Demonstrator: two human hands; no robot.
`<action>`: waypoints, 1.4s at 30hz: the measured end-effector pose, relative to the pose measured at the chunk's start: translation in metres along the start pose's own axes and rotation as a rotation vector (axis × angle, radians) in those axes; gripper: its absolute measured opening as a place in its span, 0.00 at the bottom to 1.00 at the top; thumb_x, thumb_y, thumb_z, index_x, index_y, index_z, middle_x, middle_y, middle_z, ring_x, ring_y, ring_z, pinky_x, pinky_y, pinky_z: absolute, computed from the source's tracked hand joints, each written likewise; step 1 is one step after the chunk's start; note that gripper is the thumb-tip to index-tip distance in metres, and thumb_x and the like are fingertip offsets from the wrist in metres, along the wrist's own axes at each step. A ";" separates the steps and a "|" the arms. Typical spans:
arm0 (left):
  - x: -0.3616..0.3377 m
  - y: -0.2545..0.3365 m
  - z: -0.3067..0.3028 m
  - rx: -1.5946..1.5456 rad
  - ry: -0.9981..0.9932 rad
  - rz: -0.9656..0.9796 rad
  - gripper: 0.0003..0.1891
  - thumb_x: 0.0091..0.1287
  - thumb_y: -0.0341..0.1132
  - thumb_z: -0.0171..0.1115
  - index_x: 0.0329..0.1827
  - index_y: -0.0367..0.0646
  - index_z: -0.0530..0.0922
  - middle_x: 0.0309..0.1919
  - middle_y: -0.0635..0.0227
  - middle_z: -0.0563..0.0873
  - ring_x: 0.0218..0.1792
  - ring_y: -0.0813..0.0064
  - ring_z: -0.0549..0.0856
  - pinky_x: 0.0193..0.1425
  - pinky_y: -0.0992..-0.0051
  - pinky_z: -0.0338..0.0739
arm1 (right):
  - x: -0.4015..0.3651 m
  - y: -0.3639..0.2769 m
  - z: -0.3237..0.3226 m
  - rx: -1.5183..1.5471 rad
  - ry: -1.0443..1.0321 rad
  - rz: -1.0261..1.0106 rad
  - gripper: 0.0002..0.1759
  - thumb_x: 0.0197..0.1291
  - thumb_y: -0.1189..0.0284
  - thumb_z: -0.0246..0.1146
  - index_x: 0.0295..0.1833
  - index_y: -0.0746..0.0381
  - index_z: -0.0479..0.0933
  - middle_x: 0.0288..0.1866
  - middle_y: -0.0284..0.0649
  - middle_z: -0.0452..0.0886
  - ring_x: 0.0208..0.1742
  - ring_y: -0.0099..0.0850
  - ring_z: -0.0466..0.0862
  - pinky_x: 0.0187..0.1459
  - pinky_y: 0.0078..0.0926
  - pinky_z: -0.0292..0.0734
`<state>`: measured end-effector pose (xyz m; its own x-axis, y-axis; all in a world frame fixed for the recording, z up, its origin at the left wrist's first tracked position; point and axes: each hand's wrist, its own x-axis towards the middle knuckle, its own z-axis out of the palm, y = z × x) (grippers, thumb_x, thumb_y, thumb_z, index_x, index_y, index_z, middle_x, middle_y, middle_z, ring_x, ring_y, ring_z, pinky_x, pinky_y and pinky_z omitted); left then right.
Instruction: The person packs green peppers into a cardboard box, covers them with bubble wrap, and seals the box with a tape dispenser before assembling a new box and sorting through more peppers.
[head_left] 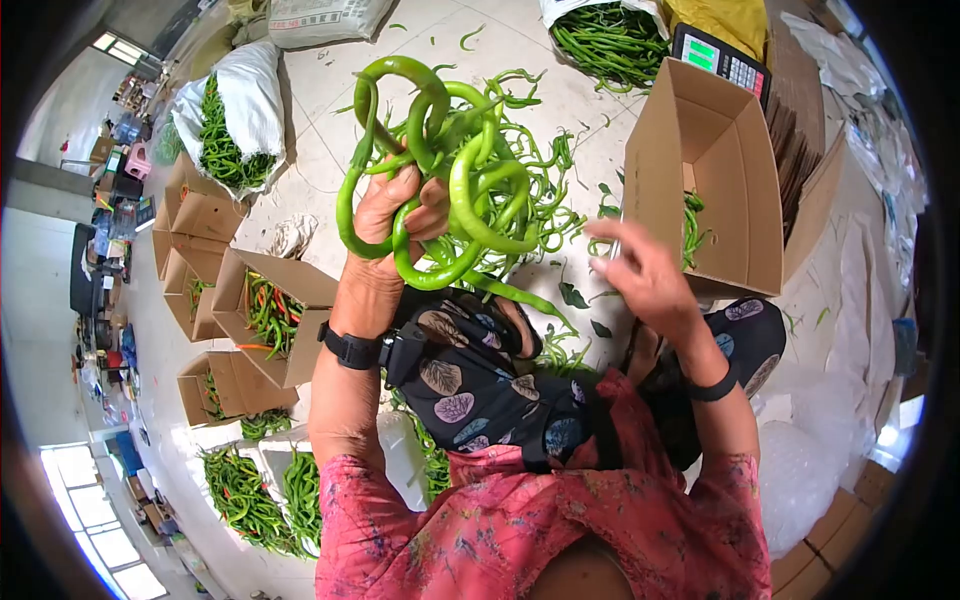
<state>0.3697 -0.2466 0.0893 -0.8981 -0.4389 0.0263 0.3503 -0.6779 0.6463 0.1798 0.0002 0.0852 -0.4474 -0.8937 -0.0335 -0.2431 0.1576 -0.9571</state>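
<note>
Long curled green peppers [495, 235] are bunched in my left hand [395, 210], its fingers wrapped round their stem ends. Behind and below that bunch, a pile of thin, curly green peppers [555, 160] lies on the tiled floor. My right hand [645, 265] is at the pile's right side, fingers apart, with nothing seen in it. Just beyond the right hand stands an open cardboard box [730, 160] with some green peppers [692, 225] inside. Loose dark leaves [573, 296] lie on the floor between my hands.
A white sack of peppers [255, 90] and several small cardboard boxes [240, 385] stand at the left, one with red and green peppers [270, 315]. Another full sack [610, 40] and a scale [715, 60] are at the top right. Flattened cardboard leans beside the large box.
</note>
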 end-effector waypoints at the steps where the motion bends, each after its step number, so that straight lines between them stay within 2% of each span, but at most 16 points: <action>1: 0.001 -0.002 -0.002 -0.023 -0.050 -0.006 0.17 0.72 0.34 0.59 0.63 0.47 0.71 0.34 0.64 0.79 0.17 0.87 0.67 0.18 0.87 0.58 | 0.008 -0.017 0.001 -0.070 0.060 -0.183 0.17 0.54 0.71 0.70 0.48 0.66 0.78 0.50 0.46 0.80 0.53 0.41 0.81 0.53 0.38 0.77; 5: 0.002 -0.012 0.006 -0.123 0.028 -0.035 0.10 0.75 0.34 0.54 0.55 0.44 0.73 0.34 0.65 0.79 0.17 0.88 0.65 0.19 0.86 0.57 | 0.023 -0.059 0.026 -0.282 0.201 -0.680 0.19 0.47 0.71 0.75 0.45 0.64 0.79 0.44 0.44 0.80 0.49 0.40 0.81 0.50 0.35 0.77; 8: 0.003 -0.021 0.000 -0.160 -0.019 -0.036 0.09 0.76 0.35 0.54 0.54 0.44 0.73 0.33 0.66 0.80 0.17 0.89 0.65 0.19 0.86 0.57 | 0.044 -0.050 0.035 -0.312 0.221 -0.665 0.15 0.50 0.73 0.73 0.43 0.66 0.79 0.38 0.45 0.80 0.45 0.43 0.81 0.49 0.35 0.77; 9: 0.003 -0.019 0.005 -0.156 0.023 -0.061 0.09 0.76 0.37 0.55 0.52 0.44 0.74 0.31 0.68 0.78 0.17 0.88 0.64 0.19 0.85 0.57 | 0.046 -0.053 0.034 -0.227 0.196 -0.526 0.09 0.58 0.73 0.68 0.43 0.65 0.81 0.36 0.42 0.81 0.42 0.37 0.82 0.46 0.32 0.77; 10: 0.001 -0.019 0.004 -0.156 0.024 -0.059 0.09 0.76 0.37 0.55 0.52 0.44 0.74 0.31 0.68 0.78 0.17 0.88 0.64 0.19 0.85 0.57 | 0.049 -0.056 0.029 -0.227 0.194 -0.527 0.09 0.58 0.73 0.68 0.43 0.65 0.81 0.36 0.42 0.81 0.42 0.37 0.82 0.46 0.32 0.77; 12: 0.000 -0.022 -0.002 -0.195 0.092 -0.071 0.10 0.76 0.39 0.55 0.53 0.44 0.74 0.29 0.70 0.76 0.17 0.88 0.63 0.18 0.85 0.56 | 0.052 -0.058 0.014 0.404 -0.032 -0.185 0.11 0.67 0.69 0.63 0.48 0.65 0.81 0.39 0.39 0.83 0.40 0.28 0.82 0.44 0.26 0.78; 15: 0.002 -0.026 -0.005 -0.198 0.104 -0.112 0.10 0.76 0.40 0.55 0.54 0.47 0.73 0.30 0.70 0.76 0.17 0.88 0.63 0.18 0.86 0.56 | 0.058 -0.057 -0.007 0.701 -0.201 -0.059 0.17 0.72 0.64 0.59 0.53 0.67 0.78 0.42 0.38 0.83 0.41 0.23 0.82 0.44 0.22 0.79; 18: 0.004 -0.029 -0.003 -0.220 0.078 -0.136 0.09 0.75 0.37 0.56 0.54 0.48 0.73 0.31 0.68 0.76 0.17 0.89 0.63 0.19 0.86 0.56 | 0.065 -0.048 -0.014 0.815 -0.277 -0.007 0.20 0.72 0.63 0.58 0.57 0.69 0.75 0.42 0.40 0.84 0.41 0.24 0.83 0.45 0.21 0.79; 24: 0.003 -0.033 0.010 -0.124 0.114 -0.150 0.07 0.74 0.33 0.57 0.52 0.49 0.71 0.30 0.68 0.76 0.18 0.87 0.65 0.20 0.85 0.59 | 0.067 -0.042 -0.004 0.783 -0.368 0.059 0.18 0.73 0.65 0.55 0.57 0.69 0.74 0.47 0.47 0.85 0.44 0.29 0.86 0.45 0.22 0.82; 26: 0.003 -0.033 0.010 -0.131 0.114 -0.157 0.07 0.74 0.33 0.57 0.52 0.49 0.71 0.30 0.69 0.75 0.18 0.87 0.65 0.20 0.85 0.59 | 0.066 -0.038 -0.011 0.822 -0.236 0.027 0.18 0.73 0.65 0.55 0.57 0.69 0.73 0.47 0.48 0.85 0.43 0.29 0.87 0.44 0.21 0.82; 27: 0.003 -0.032 0.010 -0.144 0.145 -0.152 0.08 0.74 0.33 0.57 0.52 0.49 0.70 0.29 0.69 0.75 0.19 0.87 0.65 0.20 0.85 0.59 | 0.061 -0.046 -0.017 0.742 -0.132 0.052 0.17 0.74 0.66 0.53 0.56 0.69 0.73 0.46 0.49 0.85 0.41 0.26 0.86 0.39 0.14 0.79; 30: 0.002 -0.033 0.010 -0.109 0.149 -0.144 0.07 0.74 0.33 0.57 0.51 0.48 0.70 0.29 0.70 0.74 0.19 0.87 0.65 0.20 0.85 0.60 | 0.056 -0.034 -0.037 0.645 -0.056 0.011 0.16 0.75 0.67 0.52 0.57 0.69 0.73 0.46 0.49 0.85 0.40 0.25 0.87 0.37 0.12 0.78; 32: 0.003 -0.036 0.012 -0.036 0.102 -0.138 0.06 0.74 0.34 0.58 0.48 0.47 0.71 0.28 0.70 0.75 0.19 0.87 0.65 0.19 0.85 0.60 | 0.053 -0.031 -0.045 0.595 -0.037 0.005 0.17 0.74 0.66 0.52 0.57 0.69 0.72 0.46 0.48 0.85 0.40 0.25 0.86 0.38 0.15 0.78; 35: 0.006 -0.039 0.018 0.103 0.106 -0.270 0.13 0.71 0.37 0.62 0.53 0.44 0.72 0.28 0.70 0.77 0.19 0.87 0.66 0.19 0.85 0.61 | 0.047 -0.031 -0.046 0.358 -0.067 0.067 0.19 0.74 0.62 0.53 0.58 0.65 0.73 0.47 0.45 0.85 0.43 0.25 0.85 0.44 0.22 0.78; 38: 0.006 -0.040 0.025 0.153 0.095 -0.306 0.17 0.71 0.39 0.63 0.57 0.43 0.72 0.28 0.70 0.77 0.19 0.87 0.66 0.19 0.85 0.62 | 0.044 -0.043 -0.038 0.301 -0.140 0.060 0.18 0.75 0.64 0.51 0.58 0.66 0.74 0.46 0.42 0.85 0.43 0.23 0.84 0.42 0.17 0.76; 42: 0.006 -0.040 0.023 0.137 0.075 -0.309 0.16 0.72 0.38 0.62 0.57 0.44 0.71 0.29 0.71 0.76 0.19 0.87 0.65 0.19 0.85 0.62 | 0.051 -0.034 -0.044 0.530 -0.103 0.009 0.18 0.75 0.64 0.52 0.58 0.68 0.73 0.47 0.44 0.85 0.43 0.25 0.85 0.41 0.17 0.77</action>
<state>0.3445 -0.2081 0.0814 -0.9323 -0.2709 -0.2398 0.0211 -0.7022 0.7116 0.1272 -0.0322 0.1285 -0.3542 -0.9341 -0.0454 0.2400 -0.0439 -0.9698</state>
